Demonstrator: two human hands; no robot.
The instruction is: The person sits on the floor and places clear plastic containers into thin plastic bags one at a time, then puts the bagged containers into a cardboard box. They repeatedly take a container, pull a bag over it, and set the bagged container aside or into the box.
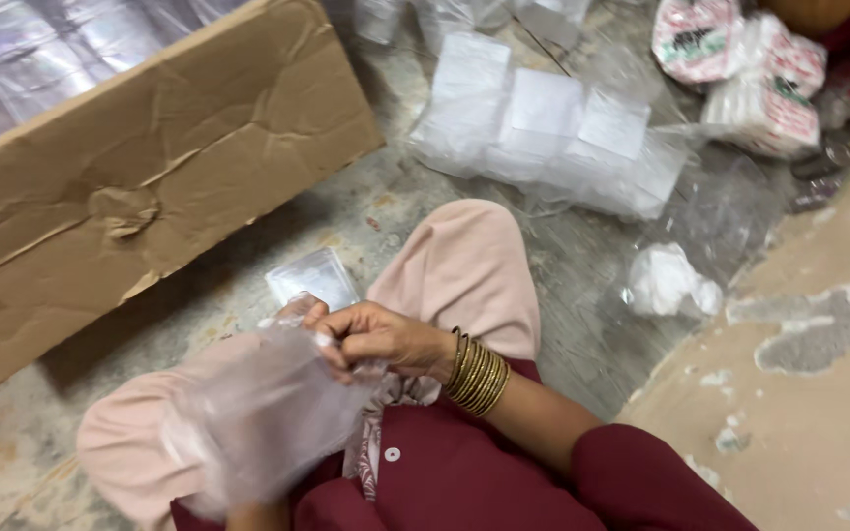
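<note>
Pinching a clear plastic bag (pixel 268 413), right-hand fingers (pixel 341 329) work beside cardboard box (pixel 140 187); left hand hidden.

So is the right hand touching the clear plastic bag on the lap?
Touching. The head view shows the right hand with its fingers pinching the top edge of the clear plastic bag, no gap between them.

Left hand (pixel 248 462) blurred behind clear plastic bag (pixel 268 413), its grip unclear.

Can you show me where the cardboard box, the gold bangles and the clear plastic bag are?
cardboard box (pixel 150 167), head view, middle of its creased flap.
gold bangles (pixel 477 374), head view, stack on the wrist.
clear plastic bag (pixel 268 423), head view, its middle.
</note>
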